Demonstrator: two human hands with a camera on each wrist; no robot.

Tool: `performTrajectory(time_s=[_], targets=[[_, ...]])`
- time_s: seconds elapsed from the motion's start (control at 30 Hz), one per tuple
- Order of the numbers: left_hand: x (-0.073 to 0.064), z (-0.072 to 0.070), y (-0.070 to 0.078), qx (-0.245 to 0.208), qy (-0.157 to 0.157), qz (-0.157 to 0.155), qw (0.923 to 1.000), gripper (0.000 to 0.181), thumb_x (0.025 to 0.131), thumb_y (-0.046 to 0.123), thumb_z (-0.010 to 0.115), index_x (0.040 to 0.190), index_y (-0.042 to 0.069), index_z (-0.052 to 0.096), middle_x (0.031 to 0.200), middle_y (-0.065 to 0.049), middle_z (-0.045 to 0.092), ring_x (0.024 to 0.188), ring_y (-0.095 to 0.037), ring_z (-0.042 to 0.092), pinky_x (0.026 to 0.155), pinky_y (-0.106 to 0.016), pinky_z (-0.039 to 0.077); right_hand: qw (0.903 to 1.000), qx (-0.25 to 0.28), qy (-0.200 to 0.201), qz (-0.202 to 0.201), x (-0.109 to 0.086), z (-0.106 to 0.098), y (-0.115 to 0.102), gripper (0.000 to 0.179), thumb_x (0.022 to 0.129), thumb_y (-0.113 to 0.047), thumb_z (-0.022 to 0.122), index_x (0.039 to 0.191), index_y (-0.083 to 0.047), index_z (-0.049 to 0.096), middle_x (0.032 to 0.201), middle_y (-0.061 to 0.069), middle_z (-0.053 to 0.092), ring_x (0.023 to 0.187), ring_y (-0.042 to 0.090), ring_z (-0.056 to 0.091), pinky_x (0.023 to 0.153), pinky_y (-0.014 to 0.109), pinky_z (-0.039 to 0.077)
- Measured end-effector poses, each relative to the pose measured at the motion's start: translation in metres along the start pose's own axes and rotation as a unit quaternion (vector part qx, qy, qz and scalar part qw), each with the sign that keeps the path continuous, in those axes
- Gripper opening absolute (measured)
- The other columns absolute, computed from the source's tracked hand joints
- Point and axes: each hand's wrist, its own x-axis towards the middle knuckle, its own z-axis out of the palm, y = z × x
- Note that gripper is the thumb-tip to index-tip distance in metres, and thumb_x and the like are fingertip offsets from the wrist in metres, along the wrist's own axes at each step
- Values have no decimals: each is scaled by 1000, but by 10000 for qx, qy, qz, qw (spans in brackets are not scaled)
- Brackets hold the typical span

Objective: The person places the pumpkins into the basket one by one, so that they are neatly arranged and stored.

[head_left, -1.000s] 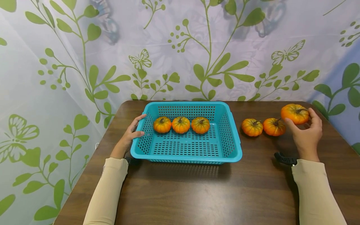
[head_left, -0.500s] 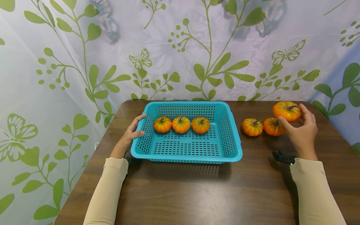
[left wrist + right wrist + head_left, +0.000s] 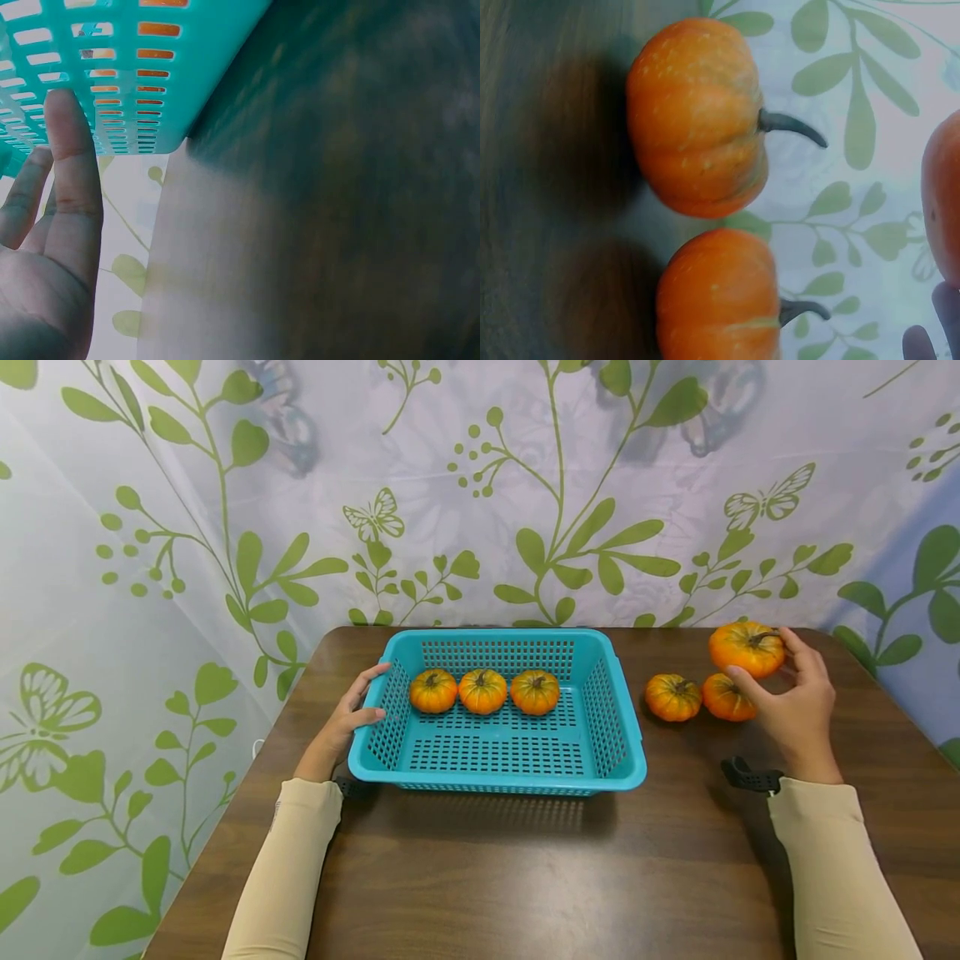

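1. Nearest, the brown table spans the room between two pale sleeves, reaching up to the basket's near edge.
2. At the left, the left hand holds the rim of the blue basket, thumb over the edge, fingers fairly straight along the outside wall.
3. At the right, the right hand is partly closed, pinching a pumpkin between thumb and fingers, raised above the table.
4. Inside the basket, three pumpkins line up left of centre; slotted floor shows on their near side and to their right.
5. Between basket and right hand, two more pumpkins sit side by side, apart from the basket's right edge; the raised one is above the right one.
6. Farthest, a leaf-patterned curtain stands just behind the table's far edge.
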Motion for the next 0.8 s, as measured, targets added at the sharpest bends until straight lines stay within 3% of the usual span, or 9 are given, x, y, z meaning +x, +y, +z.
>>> performTrajectory(time_s=[0.13,0.3,0.53,0.8], targets=[[0,0,0,17,-2,3,10000,75,93,12,54,166,22,38,164,-30,30,125,-27,53,95,-33,57,9996,0,-183,-231,0,2,-7,76,90,-17,86,159,-7,55,148,22,57,116,-11,47,108,14,41],[1,-3,-3,69,-28,92,9999,74,92,10,54,164,25,42,163,-31,30,124,-27,53,95,-32,57,9976,71,-398,-565,-1,5,-14,76,89,-12,87,158,-5,56,146,24,59,116,-11,48,105,11,41],[1,-3,-3,45,-18,98,9999,73,93,10,53,163,28,43,164,-31,30,125,-28,52,95,-33,57,9955,9,-639,-695,-1,11,-17,78,89,-12,88,159,-5,54,146,25,59,111,-13,47,100,7,39],[1,-2,-3,30,4,18,10000,75,93,9,54,165,23,39,165,-30,29,127,-32,51,95,-33,57,9921,107,-905,-867,-3,17,-27,80,88,-8,87,160,-3,53,145,26,58,116,-14,46,97,6,38]])
